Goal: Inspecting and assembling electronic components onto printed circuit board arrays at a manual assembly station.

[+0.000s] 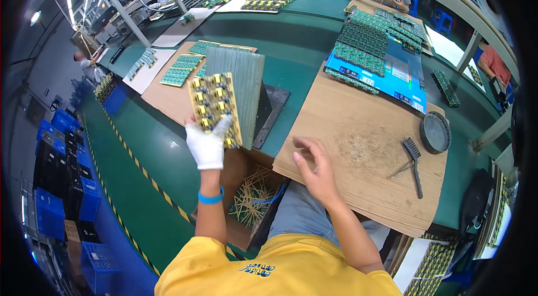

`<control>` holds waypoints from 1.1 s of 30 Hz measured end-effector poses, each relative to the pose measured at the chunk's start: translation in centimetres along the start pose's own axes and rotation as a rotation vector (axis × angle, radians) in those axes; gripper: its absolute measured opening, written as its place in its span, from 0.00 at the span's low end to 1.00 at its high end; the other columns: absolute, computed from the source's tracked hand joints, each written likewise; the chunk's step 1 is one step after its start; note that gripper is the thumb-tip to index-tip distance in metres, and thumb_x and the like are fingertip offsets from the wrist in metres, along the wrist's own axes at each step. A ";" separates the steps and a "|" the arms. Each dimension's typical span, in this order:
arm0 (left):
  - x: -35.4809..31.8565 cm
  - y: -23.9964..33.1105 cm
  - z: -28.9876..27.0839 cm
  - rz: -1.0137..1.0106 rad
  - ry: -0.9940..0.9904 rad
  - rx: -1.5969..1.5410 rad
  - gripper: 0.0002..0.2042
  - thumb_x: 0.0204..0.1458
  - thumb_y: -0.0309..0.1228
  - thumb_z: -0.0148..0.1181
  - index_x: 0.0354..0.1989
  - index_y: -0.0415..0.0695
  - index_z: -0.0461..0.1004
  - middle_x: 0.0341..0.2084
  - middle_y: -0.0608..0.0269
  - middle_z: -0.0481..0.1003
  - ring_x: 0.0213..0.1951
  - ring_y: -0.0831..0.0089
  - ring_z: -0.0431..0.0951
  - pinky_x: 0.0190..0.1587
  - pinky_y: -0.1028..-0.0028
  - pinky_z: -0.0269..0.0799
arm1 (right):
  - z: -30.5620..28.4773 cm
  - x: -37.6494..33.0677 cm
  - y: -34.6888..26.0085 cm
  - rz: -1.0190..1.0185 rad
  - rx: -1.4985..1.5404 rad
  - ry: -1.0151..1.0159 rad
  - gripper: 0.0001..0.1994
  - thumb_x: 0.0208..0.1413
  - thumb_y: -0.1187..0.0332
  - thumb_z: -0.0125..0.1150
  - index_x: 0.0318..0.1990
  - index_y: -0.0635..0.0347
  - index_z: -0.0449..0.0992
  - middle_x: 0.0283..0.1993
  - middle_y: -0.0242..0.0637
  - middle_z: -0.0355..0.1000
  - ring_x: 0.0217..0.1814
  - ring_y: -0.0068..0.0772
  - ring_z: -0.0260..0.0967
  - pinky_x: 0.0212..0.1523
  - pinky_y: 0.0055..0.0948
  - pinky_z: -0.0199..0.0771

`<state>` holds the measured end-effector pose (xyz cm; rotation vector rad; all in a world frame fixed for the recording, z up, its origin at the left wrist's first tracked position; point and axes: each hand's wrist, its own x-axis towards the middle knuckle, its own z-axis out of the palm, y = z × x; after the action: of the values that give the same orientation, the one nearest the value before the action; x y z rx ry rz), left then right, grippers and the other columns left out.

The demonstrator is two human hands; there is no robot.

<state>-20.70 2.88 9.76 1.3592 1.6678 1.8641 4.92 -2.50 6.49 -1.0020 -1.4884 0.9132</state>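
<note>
My left hand (206,146), in a white glove with a blue wristband, grips the lower edge of a green circuit board panel (215,106) studded with yellow components, held upright. Right behind it a thick stack of similar boards (240,86) stands on edge on a dark plate (273,106). My bare right hand (315,168) hovers palm down over the near edge of a brown cardboard sheet (364,150), fingers loosely spread and holding nothing.
A black brush (414,162) and a round black lid (435,132) lie on the cardboard's right side. Many green boards (370,44) cover a blue sheet beyond. A cardboard box of wooden sticks (253,198) sits below the table edge. Other people work at the far end.
</note>
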 end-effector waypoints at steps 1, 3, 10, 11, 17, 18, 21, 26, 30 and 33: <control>1.1 -0.1 0.2 0.093 0.103 0.151 0.30 0.42 0.35 0.82 0.48 0.37 0.69 0.39 0.56 0.80 0.40 0.69 0.81 0.45 0.68 0.77 | 0.1 -0.5 0.4 0.001 0.006 -0.001 0.15 0.64 0.71 0.60 0.56 0.65 0.76 0.55 0.43 0.73 0.56 0.36 0.72 0.59 0.32 0.72; 2.5 0.1 1.0 0.104 0.111 0.268 0.29 0.42 0.34 0.82 0.48 0.38 0.70 0.39 0.56 0.81 0.39 0.69 0.81 0.45 0.68 0.77 | 0.2 -1.1 1.1 0.037 0.000 -0.020 0.12 0.63 0.73 0.60 0.52 0.66 0.78 0.53 0.43 0.73 0.56 0.36 0.73 0.58 0.31 0.73; 3.0 0.4 2.4 0.220 0.154 0.474 0.27 0.44 0.35 0.81 0.47 0.39 0.71 0.37 0.56 0.82 0.36 0.69 0.81 0.44 0.68 0.77 | -0.5 -1.2 1.9 0.081 0.097 -0.013 0.07 0.62 0.75 0.61 0.45 0.67 0.80 0.49 0.42 0.75 0.52 0.35 0.75 0.54 0.30 0.75; 2.6 0.4 2.6 0.234 0.164 0.491 0.27 0.44 0.35 0.81 0.47 0.39 0.71 0.37 0.56 0.82 0.36 0.69 0.81 0.44 0.68 0.77 | -0.5 -1.2 2.0 0.077 0.105 -0.007 0.07 0.62 0.75 0.61 0.44 0.67 0.80 0.48 0.41 0.75 0.51 0.35 0.75 0.54 0.30 0.75; 2.0 0.4 3.5 0.326 0.245 0.713 0.27 0.47 0.34 0.79 0.50 0.39 0.70 0.39 0.58 0.81 0.38 0.69 0.81 0.44 0.68 0.77 | -0.6 -1.0 1.7 0.076 0.102 -0.011 0.06 0.61 0.76 0.62 0.43 0.66 0.81 0.47 0.41 0.76 0.49 0.34 0.75 0.52 0.29 0.75; 2.4 0.2 3.4 0.328 0.245 0.717 0.27 0.47 0.34 0.79 0.50 0.39 0.70 0.39 0.58 0.81 0.38 0.69 0.81 0.44 0.68 0.77 | -0.6 -1.0 1.8 0.074 0.097 -0.012 0.06 0.61 0.76 0.62 0.43 0.66 0.81 0.46 0.41 0.76 0.49 0.34 0.75 0.51 0.29 0.75; 4.9 -1.6 2.1 0.207 -0.029 0.202 0.27 0.50 0.31 0.76 0.55 0.40 0.68 0.44 0.61 0.79 0.41 0.71 0.79 0.47 0.69 0.77 | -0.5 -1.2 1.9 0.078 0.095 -0.016 0.05 0.61 0.77 0.62 0.42 0.66 0.81 0.45 0.41 0.76 0.49 0.34 0.75 0.51 0.29 0.75; 9.0 -4.2 -0.2 -0.005 -0.317 0.150 0.25 0.53 0.29 0.74 0.53 0.37 0.66 0.45 0.60 0.76 0.43 0.72 0.77 0.46 0.72 0.76 | -0.6 -0.7 1.5 0.090 0.126 -0.011 0.05 0.60 0.77 0.62 0.42 0.67 0.81 0.45 0.41 0.76 0.48 0.34 0.75 0.51 0.28 0.74; 10.5 -5.5 -0.1 0.133 -0.403 0.080 0.28 0.55 0.24 0.70 0.62 0.40 0.64 0.47 0.59 0.77 0.44 0.73 0.79 0.50 0.73 0.76 | -0.4 -1.1 2.1 0.062 0.107 -0.013 0.06 0.61 0.77 0.62 0.43 0.67 0.81 0.46 0.40 0.76 0.48 0.32 0.75 0.51 0.28 0.74; 10.0 -5.2 -0.5 0.009 -0.440 -0.038 0.26 0.57 0.24 0.67 0.62 0.40 0.64 0.47 0.60 0.77 0.45 0.73 0.79 0.50 0.72 0.77 | 0.0 -1.3 2.3 0.053 0.106 -0.013 0.07 0.61 0.77 0.62 0.45 0.68 0.80 0.47 0.40 0.76 0.49 0.31 0.75 0.52 0.28 0.74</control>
<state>-28.04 11.45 9.63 1.6171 1.3946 1.4519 5.25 -2.91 3.93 -0.9631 -1.4144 1.0277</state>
